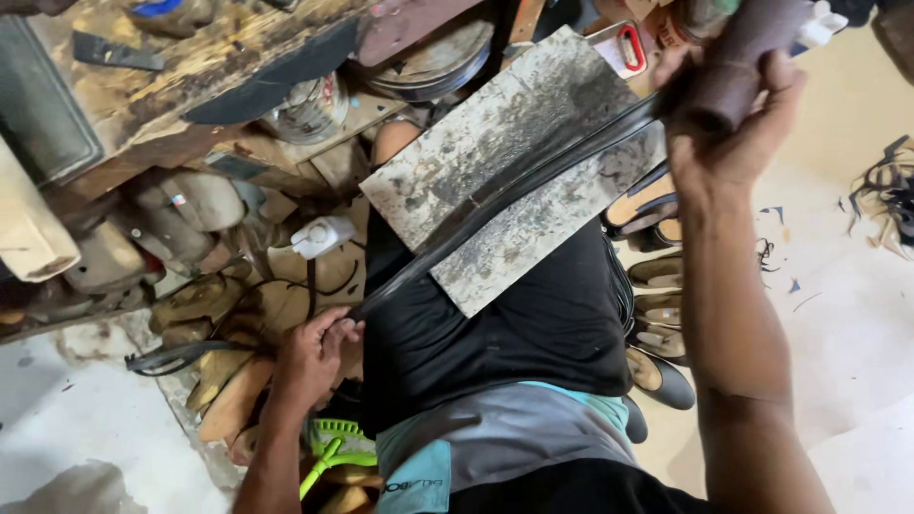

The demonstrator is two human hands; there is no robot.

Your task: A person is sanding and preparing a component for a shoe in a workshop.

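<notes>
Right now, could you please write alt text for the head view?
A long dark strip is stretched across a stained board on the person's lap, the left hand pinching one end, the right hand gripping a brown tool.

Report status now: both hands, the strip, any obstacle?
Left hand pinching black strip end. Right hand gripping far end. Strip taut across stained board. No obstacle seen.

Board (pixel 533 152) lies on my lap w/ strap (pixel 495 200) stretched across it — my left hand (pixel 309 357) at its near-left end, right hand (pixel 733 133) far-right; shoes (pixel 657 314) on floor to the right.
</notes>
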